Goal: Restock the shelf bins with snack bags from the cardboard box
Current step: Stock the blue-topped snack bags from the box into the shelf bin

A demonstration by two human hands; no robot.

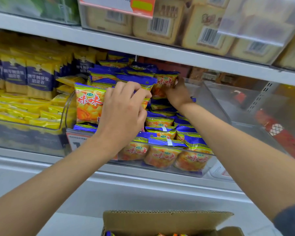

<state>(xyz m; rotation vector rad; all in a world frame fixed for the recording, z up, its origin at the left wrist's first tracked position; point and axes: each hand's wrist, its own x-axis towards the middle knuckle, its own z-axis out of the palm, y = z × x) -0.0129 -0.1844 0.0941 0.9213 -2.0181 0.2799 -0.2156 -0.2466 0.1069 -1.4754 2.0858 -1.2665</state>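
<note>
Grip of left hand (pixel 124 108) around blue-topped snack bag (pixel 143 82), of right hand (pixel 177 94) around upright snack bag (pixel 163 83).

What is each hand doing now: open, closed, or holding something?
Left hand: closed, holding the front snack bag.
Right hand: closed, pinching the rear snack bag.

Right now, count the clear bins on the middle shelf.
3: left bin holding yellow packs, middle bin holding orange snack bags, right bin beside it. Others may sit beyond the frame.
</note>
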